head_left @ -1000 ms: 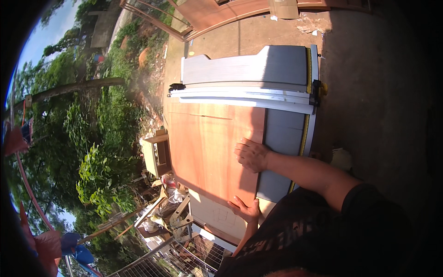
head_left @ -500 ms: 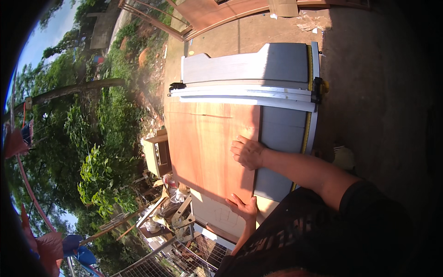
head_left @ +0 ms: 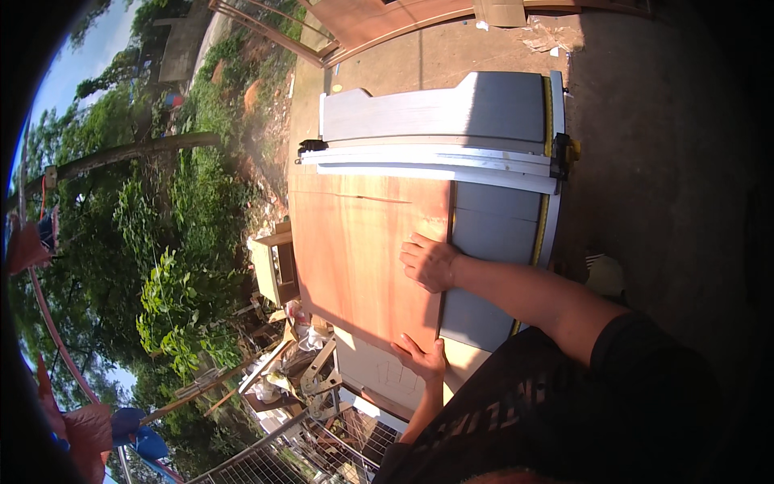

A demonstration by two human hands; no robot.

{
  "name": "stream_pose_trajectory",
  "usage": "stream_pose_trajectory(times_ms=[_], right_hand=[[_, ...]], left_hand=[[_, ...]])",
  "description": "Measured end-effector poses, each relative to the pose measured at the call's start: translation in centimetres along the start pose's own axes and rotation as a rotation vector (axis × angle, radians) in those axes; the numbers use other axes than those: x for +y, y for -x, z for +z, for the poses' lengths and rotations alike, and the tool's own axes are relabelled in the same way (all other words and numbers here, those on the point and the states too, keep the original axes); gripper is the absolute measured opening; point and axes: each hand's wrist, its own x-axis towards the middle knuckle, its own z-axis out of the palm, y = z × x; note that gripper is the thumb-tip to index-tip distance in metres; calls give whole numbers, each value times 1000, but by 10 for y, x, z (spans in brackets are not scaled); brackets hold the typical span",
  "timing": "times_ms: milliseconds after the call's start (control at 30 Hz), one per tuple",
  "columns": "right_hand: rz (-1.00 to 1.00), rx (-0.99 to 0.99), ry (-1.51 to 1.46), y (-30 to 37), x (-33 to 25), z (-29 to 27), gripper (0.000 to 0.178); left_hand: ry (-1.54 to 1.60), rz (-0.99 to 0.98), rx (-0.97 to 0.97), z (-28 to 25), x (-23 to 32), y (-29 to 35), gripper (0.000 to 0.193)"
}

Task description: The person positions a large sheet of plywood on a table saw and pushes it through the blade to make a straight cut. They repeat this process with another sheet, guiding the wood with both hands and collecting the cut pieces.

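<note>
A large reddish-brown wooden board (head_left: 355, 250) lies flat on a grey saw-type table (head_left: 492, 250), its far edge along a silver metal fence (head_left: 419, 160). My right hand (head_left: 430, 262) rests on top of the board near its right edge, fingers slightly bent and lying on the wood. My left hand (head_left: 423, 360) is at the board's near right corner, with thumb and fingers spread against it. Black clamps (head_left: 560, 157) sit at the fence's right end. A yellow measuring scale (head_left: 540, 234) runs along the table's right side. Fingertip undersides are hidden.
A pale panel (head_left: 379, 367) extends below the board. At the left are a small open cabinet (head_left: 272, 270), scrap wood (head_left: 318, 371) and a wire grid (head_left: 322, 448). Brown wooden frames (head_left: 387, 32) stand at the far side. Green plants border the left.
The board has slid slightly left along the fence, and more grey tabletop shows at its right. Both hands have gone with it, keeping their contact.
</note>
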Motion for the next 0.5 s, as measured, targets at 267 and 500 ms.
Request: stream_pose_trajectory(times_ms=[267, 500], right_hand=[[-10, 77, -9, -5, 0, -2, 15], [-6, 25, -63, -7, 1, 4, 16]], left_hand=[[8, 12, 37, 1, -3, -5, 103], [-22, 8, 18, -1, -8, -8, 105]])
